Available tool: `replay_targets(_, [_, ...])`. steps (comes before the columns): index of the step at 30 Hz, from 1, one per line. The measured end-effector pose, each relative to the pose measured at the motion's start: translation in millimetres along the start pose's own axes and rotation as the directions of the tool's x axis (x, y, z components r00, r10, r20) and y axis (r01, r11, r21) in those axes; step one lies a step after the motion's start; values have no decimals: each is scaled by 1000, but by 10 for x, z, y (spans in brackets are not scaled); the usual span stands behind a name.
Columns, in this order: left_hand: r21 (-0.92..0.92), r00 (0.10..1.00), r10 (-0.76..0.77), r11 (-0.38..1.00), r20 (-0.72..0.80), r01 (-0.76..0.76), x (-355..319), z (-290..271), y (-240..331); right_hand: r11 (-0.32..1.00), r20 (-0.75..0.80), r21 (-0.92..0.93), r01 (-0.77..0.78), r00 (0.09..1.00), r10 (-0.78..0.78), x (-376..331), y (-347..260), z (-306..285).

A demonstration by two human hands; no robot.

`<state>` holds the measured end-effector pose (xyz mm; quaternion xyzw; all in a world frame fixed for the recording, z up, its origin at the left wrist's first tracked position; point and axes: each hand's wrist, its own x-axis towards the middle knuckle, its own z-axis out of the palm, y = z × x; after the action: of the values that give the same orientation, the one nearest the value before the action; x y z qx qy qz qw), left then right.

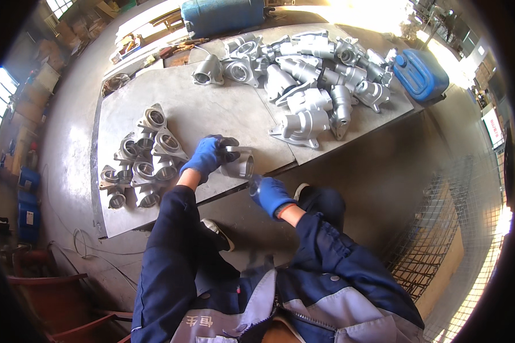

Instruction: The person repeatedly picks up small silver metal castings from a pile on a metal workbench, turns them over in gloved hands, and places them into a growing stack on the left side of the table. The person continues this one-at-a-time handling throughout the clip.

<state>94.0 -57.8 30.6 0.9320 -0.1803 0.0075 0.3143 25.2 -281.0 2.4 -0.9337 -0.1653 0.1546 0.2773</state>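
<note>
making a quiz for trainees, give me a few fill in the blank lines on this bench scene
1. Both hands wear ____ gloves.
2. The left hand holds a metal casting at the bench's ____ edge.
3. The sorted castings lie on the person's ____ side of the bench.
4. The right hand is ____ the bench edge, beside the casting.

Missing words: blue; near; left; below

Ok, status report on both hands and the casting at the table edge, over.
Left hand in blue glove gripping the silver metal flanged casting at the grey steel table edge. Right hand just below it, grip unclear. Nothing in the way.
</note>
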Motion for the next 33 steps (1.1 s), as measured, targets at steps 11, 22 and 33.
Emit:
replay_targets(11, [-397,916,-344,826,207,400,215,-46,-150,831,-143,-448,331,891,-432,483,33,-542])
replay_targets(22, [-243,829,-398,825,394,511,476,-84,-246,745,19,-634,208,967,-254,837,144,-719])
replay_targets(33, [-120,814,-391,869,430,481,595,-124,-244,651,48,-686,325,913,-405,1077,-20,-892])
